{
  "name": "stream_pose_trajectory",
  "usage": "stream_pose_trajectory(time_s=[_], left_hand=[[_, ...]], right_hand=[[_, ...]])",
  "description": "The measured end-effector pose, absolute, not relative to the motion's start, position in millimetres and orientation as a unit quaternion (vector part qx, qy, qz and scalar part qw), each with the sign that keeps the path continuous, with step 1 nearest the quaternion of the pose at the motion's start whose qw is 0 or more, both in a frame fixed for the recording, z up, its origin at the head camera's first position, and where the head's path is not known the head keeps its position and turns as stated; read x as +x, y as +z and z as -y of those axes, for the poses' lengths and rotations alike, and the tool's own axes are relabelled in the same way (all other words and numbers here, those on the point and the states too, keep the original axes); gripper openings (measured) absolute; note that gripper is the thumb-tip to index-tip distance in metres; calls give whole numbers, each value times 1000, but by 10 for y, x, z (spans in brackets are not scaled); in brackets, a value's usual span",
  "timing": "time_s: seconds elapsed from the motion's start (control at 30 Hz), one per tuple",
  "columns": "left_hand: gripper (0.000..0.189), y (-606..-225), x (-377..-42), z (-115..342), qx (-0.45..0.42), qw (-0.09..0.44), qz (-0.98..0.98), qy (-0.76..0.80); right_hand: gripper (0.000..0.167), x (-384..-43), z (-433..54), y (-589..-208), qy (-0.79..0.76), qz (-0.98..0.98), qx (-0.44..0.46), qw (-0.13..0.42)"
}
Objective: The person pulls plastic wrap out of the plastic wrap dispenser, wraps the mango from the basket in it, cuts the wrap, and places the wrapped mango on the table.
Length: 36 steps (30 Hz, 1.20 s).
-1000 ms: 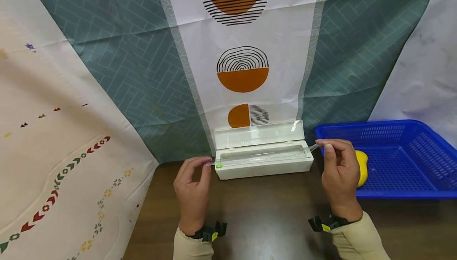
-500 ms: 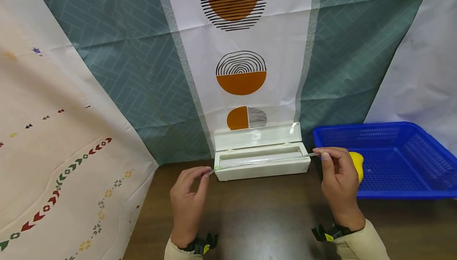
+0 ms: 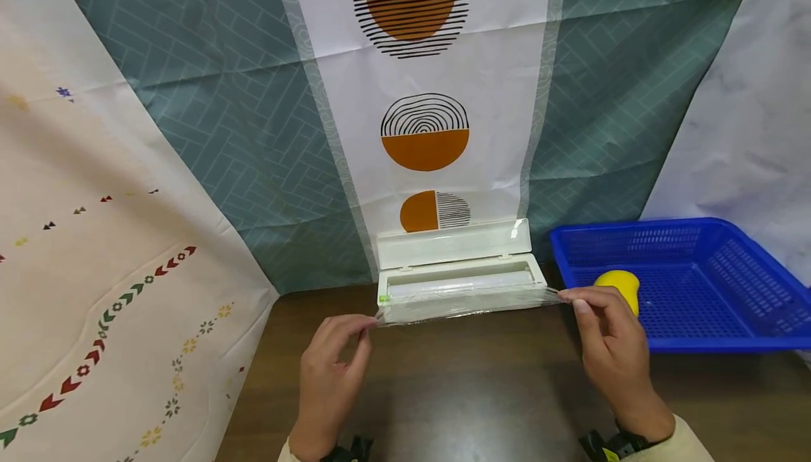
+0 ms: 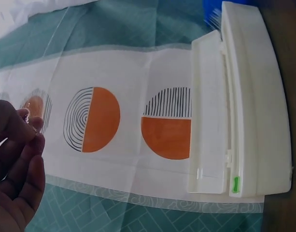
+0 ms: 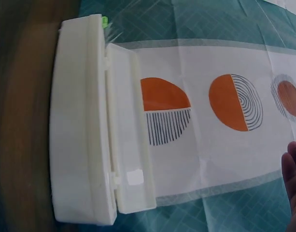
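Note:
A long white cling film dispenser box (image 4: pixel 266 106) stands on the table with its hinged lid (image 3: pixel 455 244) raised against the cloth. Inside lies a pale roll (image 3: pixel 465 282), and a small green piece (image 3: pixel 384 298) sits at the box's left end. A sheet of clear cling film (image 3: pixel 465 305) stretches over the front of the box. My left hand (image 3: pixel 332 374) pinches its left corner between thumb and fingers. At the opposite end, my right hand (image 3: pixel 614 346) pinches the right corner. In the right wrist view only part of the right hand (image 5: pixel 295 179) shows.
A blue perforated basket (image 3: pixel 722 344) stands at the right, beside my right hand. A yellow rounded object (image 3: pixel 622 287) lies at its left side. Patterned cloth (image 3: pixel 253 131) hangs close behind the box. Brown tabletop (image 3: pixel 469 391) extends in front.
Both hands have drawn the film's edge from over the box opening down past its front, toward me. More film now spreads between them.

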<state>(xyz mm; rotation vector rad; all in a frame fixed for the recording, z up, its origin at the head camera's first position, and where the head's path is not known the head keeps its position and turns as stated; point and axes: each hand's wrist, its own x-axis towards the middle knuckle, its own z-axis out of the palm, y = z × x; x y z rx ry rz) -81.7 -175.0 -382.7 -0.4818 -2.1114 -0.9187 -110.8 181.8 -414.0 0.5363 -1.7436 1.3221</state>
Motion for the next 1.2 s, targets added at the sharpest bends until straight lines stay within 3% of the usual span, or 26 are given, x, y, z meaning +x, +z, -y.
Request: stream_pose_trajectory(time_s=[0.47, 0.7, 0.8, 1.1, 1.2], left_hand=[[36, -3903, -629, 1805, -215, 332, 868, -299], [37, -4014, -559, 1828, -254, 329, 862, -289], [36, -4067, -529, 1838, -264, 330, 861, -282], [35, -4311, -462, 1892, -293, 301, 876, -239], [36, -4404, -440, 1907, -299, 287, 881, -229]], right_hand=[[11, -874, -1931, -4210, 466, 735, 250, 425], [12, -712, -2012, -4359, 444, 766, 259, 386], [15, -668, -2057, -4424, 429, 779, 271, 368], [46, -564, -2201, -4493, 359, 843, 292, 274], [42, -573, -2227, -4548, 353, 842, 319, 256]])
